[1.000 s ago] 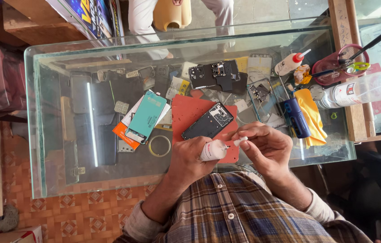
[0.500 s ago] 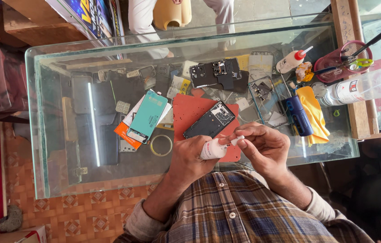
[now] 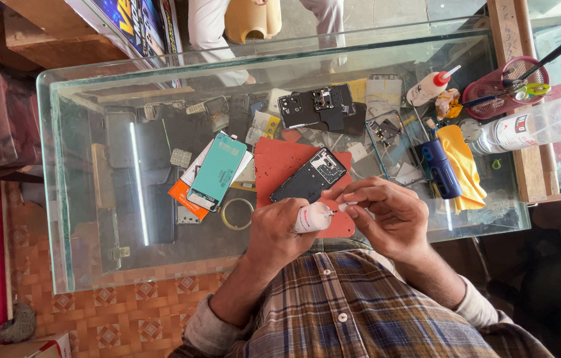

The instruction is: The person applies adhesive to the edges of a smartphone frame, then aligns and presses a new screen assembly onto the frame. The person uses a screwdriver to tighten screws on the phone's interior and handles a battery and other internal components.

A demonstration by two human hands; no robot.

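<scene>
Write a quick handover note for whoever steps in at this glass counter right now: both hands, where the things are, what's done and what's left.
Left hand: gripping a small white bottle, lying sideways.
Right hand: fingertips at the bottle's nozzle end; whether a cap is on cannot be told.
Opened phone: back off, lying on the red mat, just beyond the hands.
Teal phone panel: to the left on the glass counter.
Done: phone opened. Left: nothing from the bottle is on the phone yet.
</scene>
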